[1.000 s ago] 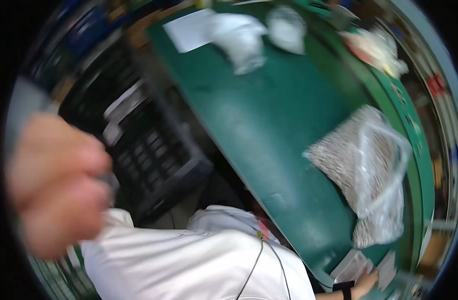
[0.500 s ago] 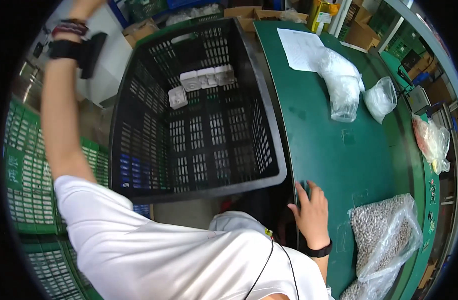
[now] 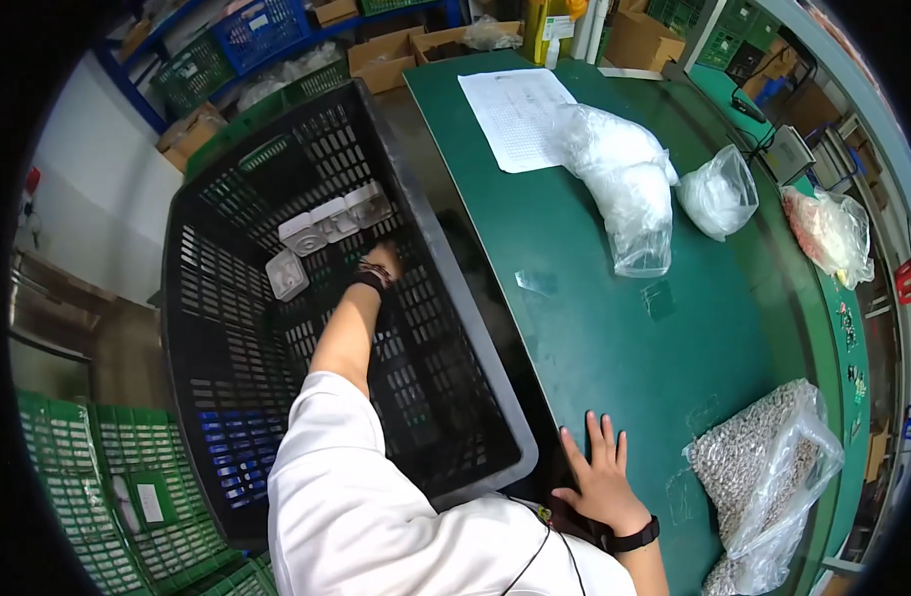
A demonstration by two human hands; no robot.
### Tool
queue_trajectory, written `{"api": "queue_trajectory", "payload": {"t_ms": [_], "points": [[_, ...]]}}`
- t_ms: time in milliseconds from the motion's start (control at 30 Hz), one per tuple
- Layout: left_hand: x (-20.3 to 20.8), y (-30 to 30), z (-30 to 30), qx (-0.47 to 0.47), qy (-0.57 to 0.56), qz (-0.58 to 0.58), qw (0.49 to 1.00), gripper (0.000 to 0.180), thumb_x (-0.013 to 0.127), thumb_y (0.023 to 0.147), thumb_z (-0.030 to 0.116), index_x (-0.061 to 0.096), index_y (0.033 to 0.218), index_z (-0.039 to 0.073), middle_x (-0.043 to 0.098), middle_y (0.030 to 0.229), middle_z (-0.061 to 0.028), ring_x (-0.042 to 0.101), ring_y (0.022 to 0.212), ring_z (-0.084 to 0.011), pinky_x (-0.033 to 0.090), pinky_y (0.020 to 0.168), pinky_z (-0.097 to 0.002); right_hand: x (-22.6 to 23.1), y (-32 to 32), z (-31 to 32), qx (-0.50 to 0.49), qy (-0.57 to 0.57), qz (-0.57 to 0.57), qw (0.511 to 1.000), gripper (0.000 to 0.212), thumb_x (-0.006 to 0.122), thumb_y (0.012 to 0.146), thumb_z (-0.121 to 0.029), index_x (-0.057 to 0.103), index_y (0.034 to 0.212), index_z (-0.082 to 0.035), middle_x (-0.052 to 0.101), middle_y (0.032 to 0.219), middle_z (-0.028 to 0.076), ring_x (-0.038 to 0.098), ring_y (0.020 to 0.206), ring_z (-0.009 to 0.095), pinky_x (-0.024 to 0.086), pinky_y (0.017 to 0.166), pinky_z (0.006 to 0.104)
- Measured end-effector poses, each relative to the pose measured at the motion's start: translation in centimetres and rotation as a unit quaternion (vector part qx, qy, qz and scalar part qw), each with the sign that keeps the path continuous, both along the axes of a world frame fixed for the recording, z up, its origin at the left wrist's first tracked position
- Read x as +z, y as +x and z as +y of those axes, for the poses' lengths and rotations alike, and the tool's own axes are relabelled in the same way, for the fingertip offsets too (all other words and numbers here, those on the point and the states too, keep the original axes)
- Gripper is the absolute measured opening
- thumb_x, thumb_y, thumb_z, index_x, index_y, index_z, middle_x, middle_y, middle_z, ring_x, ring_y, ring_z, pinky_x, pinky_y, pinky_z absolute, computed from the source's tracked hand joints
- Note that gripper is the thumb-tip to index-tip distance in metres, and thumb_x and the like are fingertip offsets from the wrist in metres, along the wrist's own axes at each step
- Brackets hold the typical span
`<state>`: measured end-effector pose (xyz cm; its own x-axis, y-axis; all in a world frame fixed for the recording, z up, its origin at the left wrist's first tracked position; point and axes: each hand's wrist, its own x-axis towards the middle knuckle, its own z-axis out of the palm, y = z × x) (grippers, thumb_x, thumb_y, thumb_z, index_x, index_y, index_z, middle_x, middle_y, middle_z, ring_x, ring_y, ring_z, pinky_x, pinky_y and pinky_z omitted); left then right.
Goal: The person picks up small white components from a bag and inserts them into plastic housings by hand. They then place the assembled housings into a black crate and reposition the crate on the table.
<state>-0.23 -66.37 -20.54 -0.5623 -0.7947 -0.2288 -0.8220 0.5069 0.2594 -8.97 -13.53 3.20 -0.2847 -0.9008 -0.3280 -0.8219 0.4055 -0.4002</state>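
Note:
My left hand (image 3: pixel 384 260) reaches down inside a large black plastic crate (image 3: pixel 432 238). It is close to a row of white square plastic parts (image 3: pixel 334 220) by the crate's far end; its fingers are hard to make out. Another white square part (image 3: pixel 287 275) sits just nearer than the row, slightly to the left. On the green tabletop (image 3: pixel 595 343), my right hand (image 3: pixel 605 477) lies flat with fingers spread, near the edge beside the crate. It holds nothing.
Clear bags of white items (image 3: pixel 624 184) lie on the table beside a printed sheet (image 3: pixel 510 114). A clear bag of small greyish parts (image 3: pixel 759 467) rests at the near right. Green crates (image 3: pixel 128 497) stand at the lower left; cardboard boxes (image 3: pixel 386 60) are behind.
My left hand has come down from the upper left into the black crate. My right hand stays on the table, its fingers now more spread. The whole view has shifted and turned.

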Motion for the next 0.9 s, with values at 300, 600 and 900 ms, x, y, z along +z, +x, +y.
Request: {"api": "queue_trajectory", "payload": {"t_ms": [300,600,900], "points": [[17.4,13.7,-0.7,-0.02,-0.461,0.018,0.887,0.015,0.054,0.073,0.014,0.061,0.085,0.007,0.06,0.092,-0.0125,0.055,0.092,-0.0298,0.044,0.074,-0.0454,0.0,-3.6,-9.1,-0.123,-0.196,-0.238,0.943,0.053,0.06,0.086,-0.021,0.041,0.131,-0.001,0.05,0.122,0.023,0.052,0.112,0.03,0.04,0.094,0.0367],[23.7,42.1,2.6,0.368,-0.209,0.013,0.906,0.077,0.079,0.067,0.024,0.042,0.13,0.0,0.053,0.123,-0.0235,0.053,0.113,-0.0354,0.044,0.092,-0.0411,2.1,0.0,-21.1,-0.084,-0.156,-0.234,0.956,0.056,0.065,0.072,-0.021,0.05,0.117,0.008,0.059,0.11,0.027,0.055,0.107,0.037,0.041,0.093,0.0378],[24.4,37.9,11.9,0.344,0.021,0.39,0.854,0.033,0.069,0.07,0.005,0.06,0.102,-0.002,0.066,0.09,-0.0095,0.061,0.081,-0.0196,0.049,0.075,-0.0329,-0.6,-0.4,-12.8,-0.118,-0.304,-0.278,0.903,0.032,0.061,0.069,-0.007,0.06,0.097,0.008,0.067,0.084,0.014,0.065,0.079,0.021,0.049,0.075,0.0307]]}}
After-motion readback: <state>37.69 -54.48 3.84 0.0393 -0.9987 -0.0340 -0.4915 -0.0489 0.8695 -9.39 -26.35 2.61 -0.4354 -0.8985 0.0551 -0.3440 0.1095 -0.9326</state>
